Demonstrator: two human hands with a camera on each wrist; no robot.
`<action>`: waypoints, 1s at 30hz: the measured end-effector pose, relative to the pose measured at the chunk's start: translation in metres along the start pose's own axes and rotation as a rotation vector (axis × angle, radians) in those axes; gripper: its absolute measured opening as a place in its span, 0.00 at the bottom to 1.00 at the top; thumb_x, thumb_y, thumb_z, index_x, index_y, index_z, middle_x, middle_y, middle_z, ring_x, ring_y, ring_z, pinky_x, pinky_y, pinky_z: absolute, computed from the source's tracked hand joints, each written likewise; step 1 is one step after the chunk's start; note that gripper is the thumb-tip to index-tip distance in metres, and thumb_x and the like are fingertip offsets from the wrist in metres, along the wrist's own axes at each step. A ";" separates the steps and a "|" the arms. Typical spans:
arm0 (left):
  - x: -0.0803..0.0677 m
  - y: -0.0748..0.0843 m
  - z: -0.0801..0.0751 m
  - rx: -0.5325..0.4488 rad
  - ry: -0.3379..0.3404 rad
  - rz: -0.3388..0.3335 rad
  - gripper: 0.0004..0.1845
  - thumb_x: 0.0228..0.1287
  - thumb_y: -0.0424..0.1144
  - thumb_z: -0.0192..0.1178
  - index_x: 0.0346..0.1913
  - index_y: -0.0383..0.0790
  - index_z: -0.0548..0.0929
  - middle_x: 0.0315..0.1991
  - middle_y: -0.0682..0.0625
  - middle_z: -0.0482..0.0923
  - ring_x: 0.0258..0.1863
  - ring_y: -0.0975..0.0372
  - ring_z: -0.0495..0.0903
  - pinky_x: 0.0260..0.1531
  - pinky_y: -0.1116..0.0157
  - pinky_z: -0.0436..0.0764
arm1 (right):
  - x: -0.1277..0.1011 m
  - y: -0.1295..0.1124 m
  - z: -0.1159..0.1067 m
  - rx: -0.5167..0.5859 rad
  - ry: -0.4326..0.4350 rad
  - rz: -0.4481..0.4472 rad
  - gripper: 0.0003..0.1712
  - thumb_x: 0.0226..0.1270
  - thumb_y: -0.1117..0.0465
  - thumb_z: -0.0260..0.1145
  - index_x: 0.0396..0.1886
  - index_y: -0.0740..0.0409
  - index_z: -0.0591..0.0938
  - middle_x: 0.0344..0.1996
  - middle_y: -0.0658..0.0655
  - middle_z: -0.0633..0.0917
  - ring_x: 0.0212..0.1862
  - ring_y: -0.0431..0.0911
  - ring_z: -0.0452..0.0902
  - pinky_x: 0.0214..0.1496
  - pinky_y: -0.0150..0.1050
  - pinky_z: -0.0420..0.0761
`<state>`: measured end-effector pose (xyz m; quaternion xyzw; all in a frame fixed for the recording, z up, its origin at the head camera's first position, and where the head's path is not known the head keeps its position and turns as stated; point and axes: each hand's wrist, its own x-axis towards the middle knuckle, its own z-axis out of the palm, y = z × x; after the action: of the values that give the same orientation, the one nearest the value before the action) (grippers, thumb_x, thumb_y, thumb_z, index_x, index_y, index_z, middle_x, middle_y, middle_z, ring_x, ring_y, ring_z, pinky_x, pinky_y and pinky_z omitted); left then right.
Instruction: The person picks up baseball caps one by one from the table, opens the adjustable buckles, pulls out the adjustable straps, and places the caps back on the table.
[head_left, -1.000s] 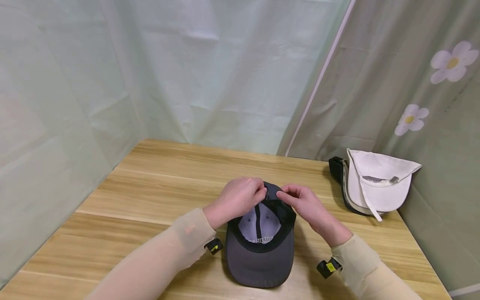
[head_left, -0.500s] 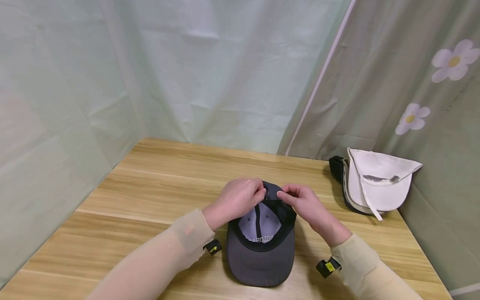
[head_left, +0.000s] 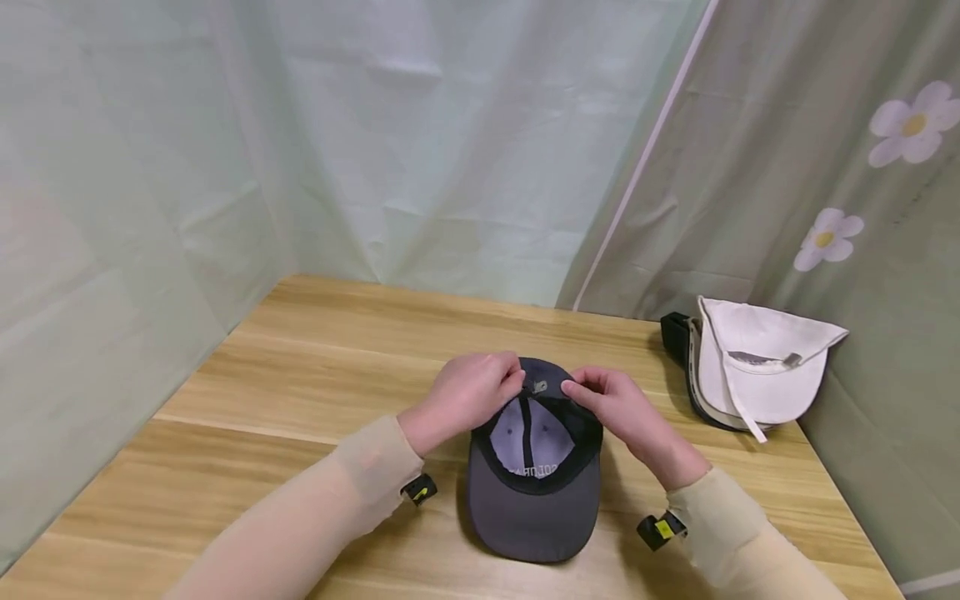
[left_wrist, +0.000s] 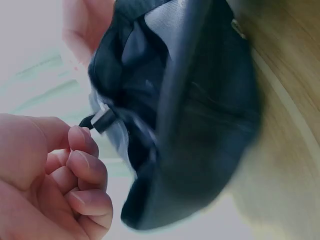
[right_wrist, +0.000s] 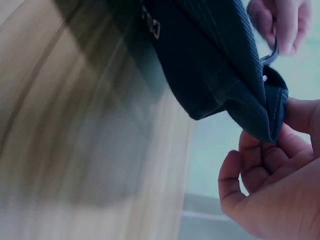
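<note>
A dark grey cap (head_left: 534, 517) lies upside down on the wooden table (head_left: 300, 392), with its brim toward me and its pale lining showing. My left hand (head_left: 504, 385) pinches the thin strap end beside the small metal buckle (head_left: 538, 385) at the cap's rear. My right hand (head_left: 583, 390) pinches the rear edge on the other side. In the left wrist view my left hand's curled fingers (left_wrist: 80, 165) sit against the buckle (left_wrist: 103, 120) of the cap (left_wrist: 200, 125). In the right wrist view my right hand (right_wrist: 270, 170) grips the stitched rim of the cap (right_wrist: 210, 65).
A white cap (head_left: 757, 371) lies upside down at the table's right rear, leaning on a black object (head_left: 672, 333). Pale curtains hang close behind and to the left. A flowered curtain (head_left: 862, 167) hangs at the right edge.
The cap and both hands have shifted slightly to the right, and the cap's rear opening shows a little wider. Both hands keep their hold at the rear.
</note>
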<state>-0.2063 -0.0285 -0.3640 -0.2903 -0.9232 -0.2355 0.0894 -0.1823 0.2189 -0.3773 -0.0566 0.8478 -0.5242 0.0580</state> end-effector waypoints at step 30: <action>0.005 0.010 -0.017 -0.067 0.023 0.008 0.11 0.81 0.39 0.61 0.35 0.46 0.86 0.21 0.57 0.74 0.22 0.62 0.75 0.28 0.63 0.73 | -0.007 -0.008 0.006 -0.671 0.268 -0.707 0.19 0.62 0.59 0.87 0.52 0.54 0.93 0.48 0.52 0.92 0.54 0.54 0.84 0.62 0.57 0.79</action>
<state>-0.2046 -0.0270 -0.3443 -0.2940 -0.9125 -0.2694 0.0911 -0.1738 0.2107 -0.3724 -0.2877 0.8986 -0.2129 -0.2539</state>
